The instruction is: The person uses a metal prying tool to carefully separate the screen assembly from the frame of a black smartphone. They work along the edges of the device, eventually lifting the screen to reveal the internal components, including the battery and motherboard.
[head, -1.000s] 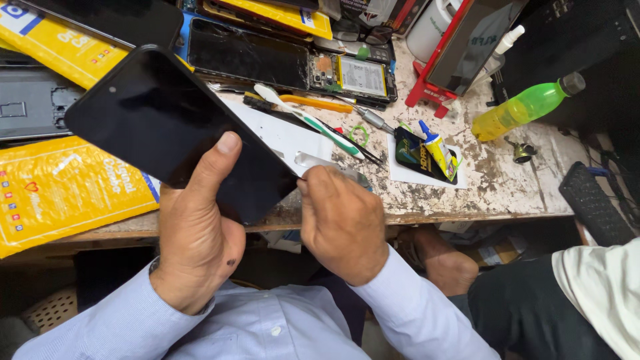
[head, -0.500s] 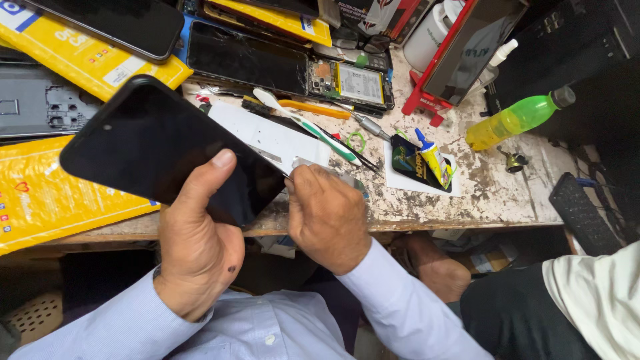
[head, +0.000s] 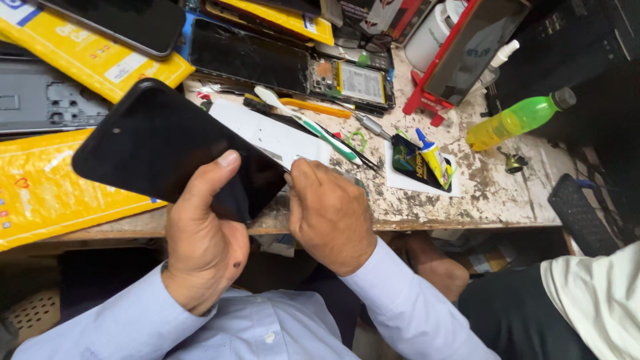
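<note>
Prying at a dark phone

Gripping the black smartphone tilted above the table edge, the left hand steadies it. Right hand, closed at its lower corner; any tool is hidden. Best worked gently along the seam.

Black phone: flat rectangular slab with rounded corners, glossy dark face, unlit, no marks visible. Held tilted above the near edge of the bench, its long axis running from upper left down to lower right. Lower right end gripped in the left hand, thumb laid across the dark face (the fingers behind are hidden). The right hand closes at that same lower right corner, fingertips touching the edge; whatever it pinches there is too small to tell. The upper left end juts free.
</note>
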